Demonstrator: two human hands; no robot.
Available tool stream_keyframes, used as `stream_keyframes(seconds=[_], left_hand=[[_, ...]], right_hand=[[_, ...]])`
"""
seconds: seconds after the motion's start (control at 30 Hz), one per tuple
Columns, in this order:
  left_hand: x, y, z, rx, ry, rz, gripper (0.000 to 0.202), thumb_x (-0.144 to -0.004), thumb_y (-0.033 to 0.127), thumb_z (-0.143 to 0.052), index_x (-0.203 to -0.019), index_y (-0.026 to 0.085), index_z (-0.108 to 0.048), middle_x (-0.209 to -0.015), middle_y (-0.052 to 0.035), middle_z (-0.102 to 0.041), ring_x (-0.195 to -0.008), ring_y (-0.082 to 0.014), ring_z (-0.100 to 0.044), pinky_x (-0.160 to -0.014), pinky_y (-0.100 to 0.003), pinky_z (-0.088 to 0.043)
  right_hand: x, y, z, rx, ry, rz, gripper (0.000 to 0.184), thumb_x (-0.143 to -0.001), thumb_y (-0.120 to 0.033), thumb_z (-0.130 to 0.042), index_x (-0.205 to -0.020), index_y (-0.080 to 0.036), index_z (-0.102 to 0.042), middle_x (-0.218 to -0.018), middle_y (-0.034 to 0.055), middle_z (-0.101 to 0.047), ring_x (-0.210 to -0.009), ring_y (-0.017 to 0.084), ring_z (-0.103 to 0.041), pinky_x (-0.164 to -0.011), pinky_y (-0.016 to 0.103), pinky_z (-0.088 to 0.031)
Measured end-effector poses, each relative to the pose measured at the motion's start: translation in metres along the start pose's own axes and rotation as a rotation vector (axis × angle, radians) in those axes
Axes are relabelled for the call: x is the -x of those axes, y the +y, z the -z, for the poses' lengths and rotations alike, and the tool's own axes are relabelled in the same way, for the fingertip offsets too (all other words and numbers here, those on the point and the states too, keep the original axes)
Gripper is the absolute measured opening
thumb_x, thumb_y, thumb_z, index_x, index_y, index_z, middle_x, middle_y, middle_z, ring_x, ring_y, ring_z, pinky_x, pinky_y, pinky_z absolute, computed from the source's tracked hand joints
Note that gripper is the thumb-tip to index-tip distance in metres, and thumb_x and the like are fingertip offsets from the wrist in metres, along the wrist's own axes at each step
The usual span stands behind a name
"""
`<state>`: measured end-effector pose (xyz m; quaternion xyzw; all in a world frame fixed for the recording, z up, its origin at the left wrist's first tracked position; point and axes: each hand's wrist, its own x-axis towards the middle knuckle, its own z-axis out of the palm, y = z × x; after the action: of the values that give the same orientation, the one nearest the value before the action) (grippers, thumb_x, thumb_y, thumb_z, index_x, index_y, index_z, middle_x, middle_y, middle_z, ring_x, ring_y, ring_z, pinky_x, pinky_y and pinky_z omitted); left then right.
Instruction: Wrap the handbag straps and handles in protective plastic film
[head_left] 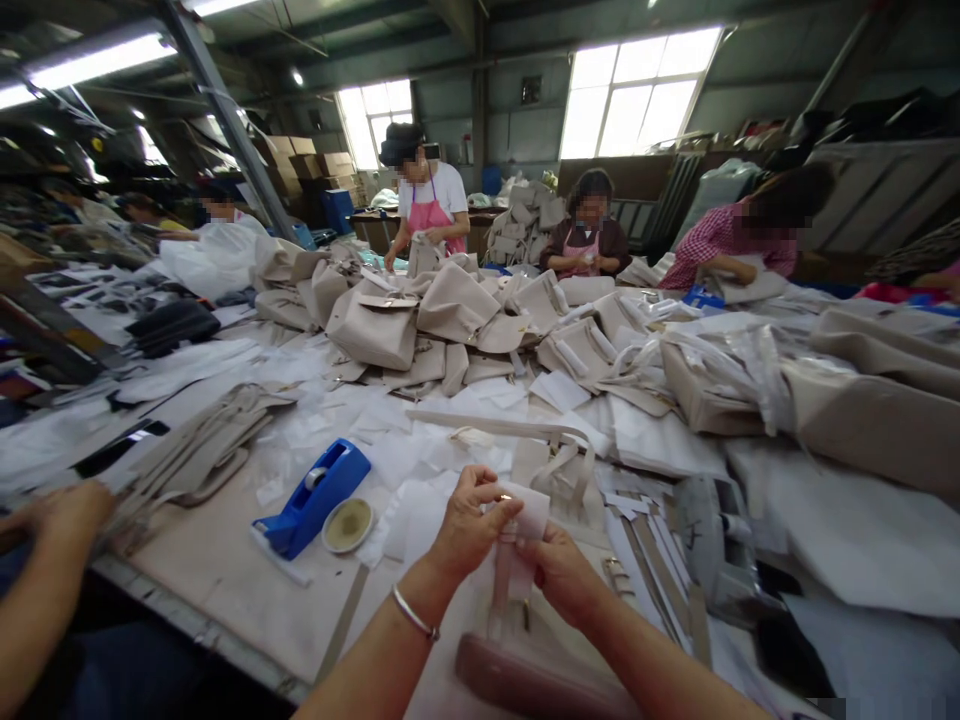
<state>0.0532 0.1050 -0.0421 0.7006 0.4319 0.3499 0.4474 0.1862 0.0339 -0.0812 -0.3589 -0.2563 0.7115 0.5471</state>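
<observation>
My left hand [469,525], with a silver bangle on its wrist, is closed in a pinch at the upper end of a pale strap [501,590], by a small metal fitting [507,497]. From the other side my right hand [562,575] is closed on a small white sheet [534,512] that lies against the strap. The fingertips of both hands nearly meet. Under them spreads a beige bag piece [551,635], partly hidden by my forearms. A buckle [619,575] shows right of my right hand. The brownish-pink shape at the bottom is too blurred to name.
A blue tape dispenser [319,495] and a round tin [348,525] stand left of my hands. On the right are a grey tape dispenser [716,545] and loose strips [652,550]. Beige bags [375,325] are heaped ahead. A co-worker's hand [71,515] is at far left; several people work beyond.
</observation>
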Motion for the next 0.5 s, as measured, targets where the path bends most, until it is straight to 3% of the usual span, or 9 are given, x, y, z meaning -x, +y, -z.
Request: stream_keyframes(seconds=[0.17, 0.3, 0.4, 0.5], left_hand=[[-0.003, -0.015, -0.003, 0.161, -0.043, 0.077, 0.032, -0.076, 0.033, -0.072, -0.105, 0.019, -0.075, -0.09, -0.0039, -0.056, -0.084, -0.0157, -0.055, -0.079, -0.028, -0.047], [-0.009, -0.015, -0.009, 0.178, -0.02, 0.203, 0.074, -0.066, 0.031, -0.081, -0.135, 0.021, -0.055, -0.103, -0.0032, -0.058, -0.061, -0.0066, -0.045, -0.062, -0.023, -0.044], [-0.011, -0.011, -0.009, 0.236, 0.027, 0.286, 0.079, -0.067, 0.043, -0.08, -0.134, 0.011, -0.052, -0.087, -0.003, -0.062, -0.064, -0.0111, -0.053, -0.063, -0.025, -0.046], [-0.002, -0.012, -0.002, 0.465, -0.085, 0.323, 0.071, -0.077, 0.06, -0.067, -0.125, 0.009, -0.059, -0.082, -0.0063, -0.068, -0.073, -0.0182, -0.062, -0.068, -0.029, -0.049]], right_hand=[[0.003, -0.003, 0.013, 0.086, -0.056, -0.067, 0.035, -0.072, -0.03, -0.074, -0.103, -0.014, -0.072, -0.088, 0.0065, -0.074, -0.075, 0.02, -0.066, -0.074, 0.031, -0.05], [-0.001, -0.013, 0.009, 0.165, -0.038, 0.006, 0.051, -0.072, -0.039, -0.078, -0.118, -0.018, -0.067, -0.105, 0.0085, -0.073, -0.094, 0.025, -0.067, -0.087, 0.037, -0.049], [-0.006, -0.018, 0.0, 0.215, -0.033, 0.05, 0.053, -0.07, -0.038, -0.082, -0.117, -0.018, -0.067, -0.108, 0.009, -0.073, -0.097, 0.026, -0.066, -0.09, 0.04, -0.049], [-0.007, -0.016, -0.002, 0.241, 0.014, 0.051, 0.045, -0.072, -0.039, -0.08, -0.109, -0.016, -0.07, -0.101, 0.009, -0.074, -0.09, 0.026, -0.067, -0.085, 0.039, -0.051]])
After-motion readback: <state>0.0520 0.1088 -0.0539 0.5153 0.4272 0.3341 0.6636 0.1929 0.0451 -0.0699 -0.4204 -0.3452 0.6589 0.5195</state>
